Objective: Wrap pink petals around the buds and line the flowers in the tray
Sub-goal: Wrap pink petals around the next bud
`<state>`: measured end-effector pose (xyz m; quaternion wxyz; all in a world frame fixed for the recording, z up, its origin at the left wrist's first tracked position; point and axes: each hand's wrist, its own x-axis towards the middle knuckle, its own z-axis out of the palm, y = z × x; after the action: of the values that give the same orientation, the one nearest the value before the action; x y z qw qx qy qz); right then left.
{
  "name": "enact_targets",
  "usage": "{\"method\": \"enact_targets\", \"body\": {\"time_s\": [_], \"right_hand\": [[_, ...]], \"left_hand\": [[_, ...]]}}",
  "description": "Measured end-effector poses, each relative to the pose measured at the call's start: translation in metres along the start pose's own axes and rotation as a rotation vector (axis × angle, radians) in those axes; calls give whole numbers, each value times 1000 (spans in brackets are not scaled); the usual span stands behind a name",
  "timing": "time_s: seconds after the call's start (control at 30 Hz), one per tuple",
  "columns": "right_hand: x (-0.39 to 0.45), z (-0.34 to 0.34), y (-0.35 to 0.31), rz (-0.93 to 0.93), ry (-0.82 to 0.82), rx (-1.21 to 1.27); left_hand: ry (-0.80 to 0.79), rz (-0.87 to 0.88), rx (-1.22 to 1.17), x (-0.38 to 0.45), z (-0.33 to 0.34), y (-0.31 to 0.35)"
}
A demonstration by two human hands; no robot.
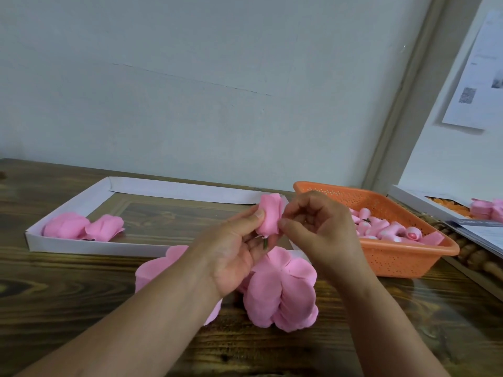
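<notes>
Pink flowers (83, 227) in tray (95, 247): two (finished).

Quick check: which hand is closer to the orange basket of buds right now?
Right. The right hand is just beside the orange basket, overlapping its near-left corner in view, its fingers pinching the flower. The left hand holds the flower from the far side, away from the basket.

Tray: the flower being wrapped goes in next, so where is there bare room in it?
The white tray holds two finished flowers in its near-left corner. The floor from them right toward the held flower and back to the far wall is bare. Outside, petal stacks crowd the table before the hands.
</notes>
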<state>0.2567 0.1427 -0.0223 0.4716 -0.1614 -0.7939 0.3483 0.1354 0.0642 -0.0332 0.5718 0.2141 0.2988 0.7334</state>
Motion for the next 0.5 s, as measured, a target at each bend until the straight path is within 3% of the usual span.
{"method": "enact_targets", "body": {"time_s": [0.27,0.5], "right_hand": [[-2,4,-5,25,-36,-212],[-3,2,-9,33,-50,-191]], "left_hand": [[54,94,144,-4,2,-5],[71,99,167,-8,6,0]]}}
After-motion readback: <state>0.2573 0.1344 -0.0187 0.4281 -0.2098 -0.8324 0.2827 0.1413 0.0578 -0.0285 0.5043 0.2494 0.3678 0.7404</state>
